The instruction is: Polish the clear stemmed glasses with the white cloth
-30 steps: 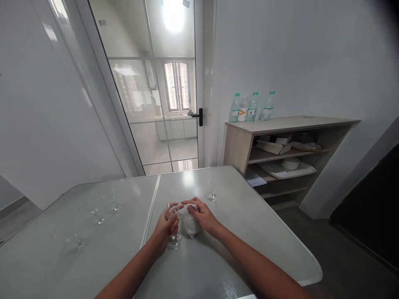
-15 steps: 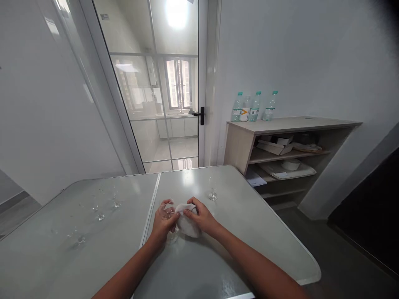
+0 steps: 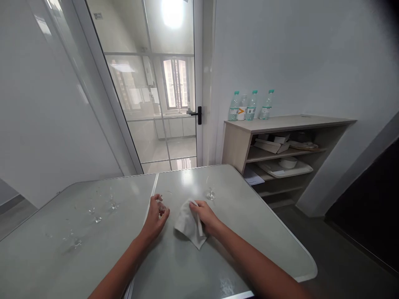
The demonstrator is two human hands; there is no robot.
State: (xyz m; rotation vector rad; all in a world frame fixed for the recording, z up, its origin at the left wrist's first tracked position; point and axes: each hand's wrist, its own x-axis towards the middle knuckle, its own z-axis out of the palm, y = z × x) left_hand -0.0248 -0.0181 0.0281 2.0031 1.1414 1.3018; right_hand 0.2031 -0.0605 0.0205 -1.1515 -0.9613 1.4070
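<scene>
My left hand [image 3: 153, 221] is curled round a clear stemmed glass [image 3: 161, 206], just left of the table's middle. The glass is so transparent that only its faint rim and some glints show. A white cloth [image 3: 188, 222] hangs from my right hand [image 3: 205, 216], pinched between thumb and fingers, with its lower corner draping toward the table. Cloth and held glass are apart. Beyond my right hand, another clear stemmed glass [image 3: 211, 194] stands on the table.
Several clear stemmed glasses [image 3: 98, 219] stand on the left half of the grey table [image 3: 249, 241]. A metal-coloured seam [image 3: 151, 189] divides the tabletop. Behind are a glass door [image 3: 177, 145] and, at right, a shelf unit [image 3: 235, 143] topped with plastic bottles [image 3: 251, 108].
The cloth has come away from the glass and now hangs unfolded from my right hand. My left hand has shifted slightly left with the glass. The view has turned a little.
</scene>
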